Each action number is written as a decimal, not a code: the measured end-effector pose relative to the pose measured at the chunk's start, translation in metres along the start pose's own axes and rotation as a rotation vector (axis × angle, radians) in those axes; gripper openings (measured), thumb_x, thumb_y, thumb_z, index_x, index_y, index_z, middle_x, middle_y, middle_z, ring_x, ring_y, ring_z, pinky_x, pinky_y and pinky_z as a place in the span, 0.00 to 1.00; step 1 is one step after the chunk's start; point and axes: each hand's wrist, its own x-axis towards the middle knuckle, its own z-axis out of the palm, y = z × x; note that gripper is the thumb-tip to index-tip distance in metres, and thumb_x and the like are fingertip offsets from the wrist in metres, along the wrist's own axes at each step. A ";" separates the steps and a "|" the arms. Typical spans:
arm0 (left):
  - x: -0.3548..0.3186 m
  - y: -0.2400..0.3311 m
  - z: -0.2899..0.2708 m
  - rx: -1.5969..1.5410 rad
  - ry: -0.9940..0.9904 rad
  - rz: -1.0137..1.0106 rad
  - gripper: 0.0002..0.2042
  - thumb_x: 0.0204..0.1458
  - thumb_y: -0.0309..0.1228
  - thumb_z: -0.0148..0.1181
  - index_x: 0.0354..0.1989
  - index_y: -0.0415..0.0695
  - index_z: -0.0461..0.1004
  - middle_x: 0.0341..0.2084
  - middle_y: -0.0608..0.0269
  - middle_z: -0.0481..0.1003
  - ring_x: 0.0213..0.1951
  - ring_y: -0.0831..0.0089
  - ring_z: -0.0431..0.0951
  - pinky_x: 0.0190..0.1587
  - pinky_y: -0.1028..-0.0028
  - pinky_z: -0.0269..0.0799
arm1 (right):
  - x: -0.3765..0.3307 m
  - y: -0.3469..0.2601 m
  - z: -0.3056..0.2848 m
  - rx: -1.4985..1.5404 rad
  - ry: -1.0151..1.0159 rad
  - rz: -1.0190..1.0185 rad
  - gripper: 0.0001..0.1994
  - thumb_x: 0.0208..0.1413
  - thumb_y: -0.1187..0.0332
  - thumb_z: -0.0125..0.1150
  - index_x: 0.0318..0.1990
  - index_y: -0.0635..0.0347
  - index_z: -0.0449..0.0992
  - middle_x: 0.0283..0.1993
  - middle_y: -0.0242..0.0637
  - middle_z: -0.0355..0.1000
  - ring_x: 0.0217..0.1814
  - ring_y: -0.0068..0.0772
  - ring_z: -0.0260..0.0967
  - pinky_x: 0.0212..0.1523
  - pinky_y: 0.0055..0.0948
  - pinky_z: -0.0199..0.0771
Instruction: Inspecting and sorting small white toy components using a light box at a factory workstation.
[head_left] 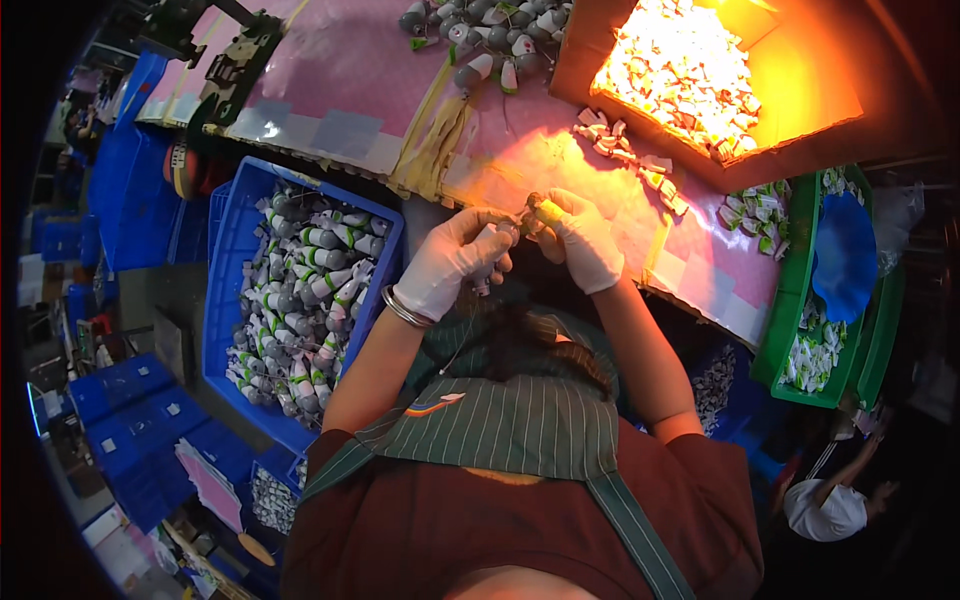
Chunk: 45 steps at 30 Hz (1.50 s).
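My left hand (447, 262), in a white glove with bare fingertips, is closed around a small grey-and-white bulb-shaped piece (491, 262). Close to its fingertips, my right hand (586, 245), gloved the same way, is pinched closed. What lies between its fingers is too small and too strongly lit to make out. A thin cord (460, 347) hangs below my left hand. Both hands are held in front of the pink-topped table's near edge. On the table, beyond my right hand, lies a line of small white-and-dark pieces (630, 158).
At left stands a blue crate (216, 318) full of grey, white and green bulb-shaped pieces (318, 262). More lie on the table's far side (490, 35). A brightly lit cardboard box (690, 135) of small pieces stands far right, a green bin (775, 350) beside the table.
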 end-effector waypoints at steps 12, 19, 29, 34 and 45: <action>0.007 -0.008 0.001 0.367 0.133 0.238 0.25 0.47 0.31 0.68 0.52 0.39 0.63 0.30 0.66 0.75 0.27 0.84 0.71 0.28 0.83 0.68 | -0.009 -0.001 0.014 -0.247 -0.001 -0.299 0.07 0.62 0.68 0.49 0.38 0.61 0.72 0.27 0.26 0.67 0.26 0.14 0.60 0.27 0.15 0.60; 0.007 -0.011 0.005 0.436 0.101 0.222 0.19 0.48 0.30 0.66 0.47 0.42 0.69 0.28 0.67 0.74 0.29 0.82 0.73 0.31 0.79 0.70 | -0.009 0.002 0.020 -0.231 -0.016 -0.437 0.09 0.62 0.65 0.51 0.39 0.62 0.72 0.29 0.28 0.68 0.27 0.15 0.62 0.27 0.15 0.61; 0.017 -0.016 0.010 1.103 0.442 0.775 0.17 0.44 0.23 0.63 0.45 0.44 0.70 0.33 0.55 0.73 0.34 0.57 0.76 0.37 0.68 0.72 | -0.010 0.013 0.019 0.339 -0.092 0.111 0.11 0.60 0.62 0.54 0.39 0.62 0.71 0.30 0.31 0.69 0.21 0.16 0.62 0.20 0.14 0.59; 0.017 -0.023 0.006 0.969 0.464 0.677 0.18 0.44 0.25 0.64 0.46 0.47 0.70 0.30 0.56 0.74 0.32 0.60 0.76 0.35 0.66 0.72 | -0.007 0.001 0.025 -0.055 0.084 -0.044 0.04 0.55 0.72 0.57 0.36 0.61 0.73 0.32 0.31 0.70 0.24 0.17 0.64 0.23 0.15 0.61; 0.020 -0.024 0.003 0.531 0.223 0.345 0.20 0.47 0.29 0.66 0.49 0.42 0.69 0.30 0.67 0.75 0.33 0.81 0.72 0.37 0.77 0.70 | 0.006 -0.004 0.020 -0.634 0.211 -0.507 0.08 0.45 0.80 0.60 0.34 0.61 0.74 0.32 0.34 0.72 0.33 0.25 0.70 0.35 0.25 0.70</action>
